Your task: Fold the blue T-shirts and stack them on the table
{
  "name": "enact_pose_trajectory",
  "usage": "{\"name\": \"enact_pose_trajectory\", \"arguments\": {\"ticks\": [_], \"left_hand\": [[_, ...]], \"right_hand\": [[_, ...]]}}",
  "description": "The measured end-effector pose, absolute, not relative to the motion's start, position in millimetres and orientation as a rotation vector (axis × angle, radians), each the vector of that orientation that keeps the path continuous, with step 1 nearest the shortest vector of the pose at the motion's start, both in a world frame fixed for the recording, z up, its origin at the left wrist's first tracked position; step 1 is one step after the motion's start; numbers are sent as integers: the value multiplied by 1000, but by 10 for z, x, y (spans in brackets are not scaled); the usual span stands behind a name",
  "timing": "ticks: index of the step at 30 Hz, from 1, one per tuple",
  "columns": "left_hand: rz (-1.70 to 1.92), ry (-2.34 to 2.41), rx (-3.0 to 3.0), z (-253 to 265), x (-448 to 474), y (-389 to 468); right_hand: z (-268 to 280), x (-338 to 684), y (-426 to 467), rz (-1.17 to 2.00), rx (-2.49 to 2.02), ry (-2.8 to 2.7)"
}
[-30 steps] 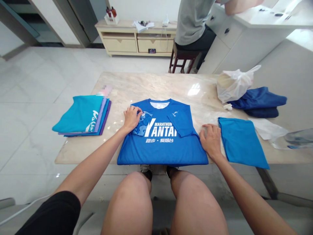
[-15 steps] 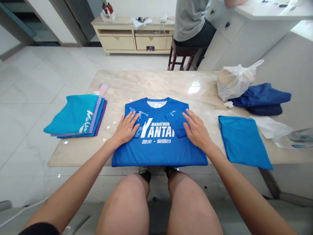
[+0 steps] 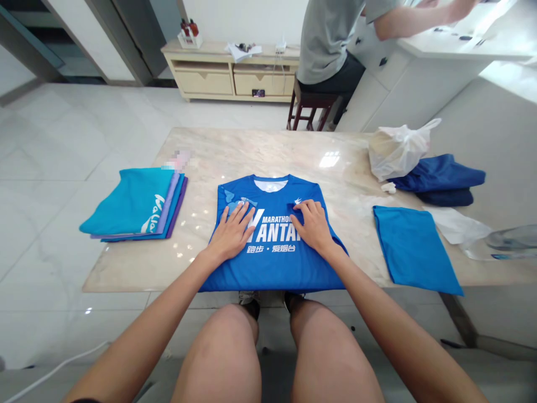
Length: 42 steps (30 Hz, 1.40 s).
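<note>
A blue T-shirt (image 3: pixel 272 271) with white lettering lies front up before me, its neckline away from me and its sleeves turned in over the chest. My left hand (image 3: pixel 232 230) rests flat on the left sleeve, fingers spread, beside the large white letters. On the other side of the chest, my right hand (image 3: pixel 314 225) has its fingers bent, thumb and forefinger close together at the edge of the right sleeve. That hand covers most of this sleeve and the end of the lettering.
Folded clothes (image 3: pixel 130 201) are stacked on the left of the marble table (image 3: pixel 251 148). At right lie a folded blue garment (image 3: pixel 413 246), dark blue clothing (image 3: pixel 444 172), a white plastic bag (image 3: pixel 396 154) and a clear bottle (image 3: pixel 514 238). A person (image 3: pixel 329 42) sits on a stool beyond.
My right hand has moved left and inward over the right sleeve, and its fingers have bent. The shirt's right side has drawn in. My left hand stays on the left sleeve.
</note>
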<state>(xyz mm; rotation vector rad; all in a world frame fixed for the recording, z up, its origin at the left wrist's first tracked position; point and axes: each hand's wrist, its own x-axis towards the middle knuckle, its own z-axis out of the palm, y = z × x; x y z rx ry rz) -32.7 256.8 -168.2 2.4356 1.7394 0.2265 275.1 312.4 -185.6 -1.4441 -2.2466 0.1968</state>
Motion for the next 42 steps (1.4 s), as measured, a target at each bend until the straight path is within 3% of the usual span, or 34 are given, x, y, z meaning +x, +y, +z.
{"name": "enact_pose_trajectory", "arguments": {"ticks": [17, 23, 28, 34, 38, 42], "left_hand": [[288, 1734, 2448, -1788, -324, 2563], [619, 1764, 2353, -1615, -439, 2392], [1070, 1984, 1830, -1346, -593, 1388], [1066, 1770, 1259, -1048, -226, -321], [1008, 1917, 1703, -877, 228, -900], [932, 2112, 2056, -868, 421, -971]], "right_hand": [[-1900, 2472, 3219, 169, -1573, -2135], [-1617, 2655, 3151, 288, -1446, -1991], [-1150, 3282, 2198, 378, -1549, -1532], [-972, 3233, 117, 855, -1561, -1268], [-831, 2833, -674, 486, -1614, -1521], [-722, 2684, -775, 46, -1564, -1810]]}}
